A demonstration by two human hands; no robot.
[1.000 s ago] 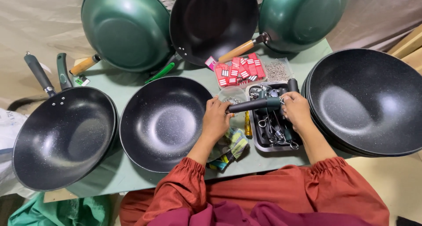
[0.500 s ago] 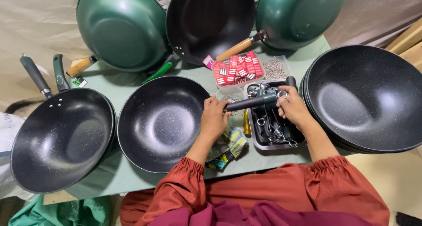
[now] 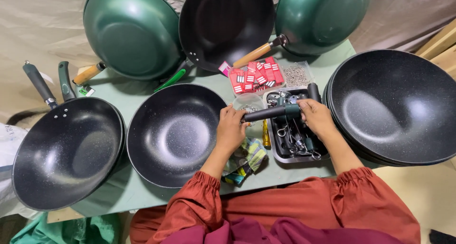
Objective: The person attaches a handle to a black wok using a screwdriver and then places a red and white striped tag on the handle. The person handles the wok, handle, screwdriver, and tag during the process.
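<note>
Item: dark pan handle (image 3: 271,113), which I hold above the metal tray (image 3: 285,157); left hand (image 3: 231,130) grips one end, right hand (image 3: 315,117) the other.

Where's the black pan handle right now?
Head view, centre-right: the black pan handle is held between both hands, left hand and right hand, above the parts tray.

six woks (image 3: 173,132), one tray (image 3: 274,144), two hands (image 3: 231,130)

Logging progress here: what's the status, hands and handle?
Both hands, left and right, grip the dark pan handle. Handle over parts tray. Handleless black pan beside left hand.
</note>
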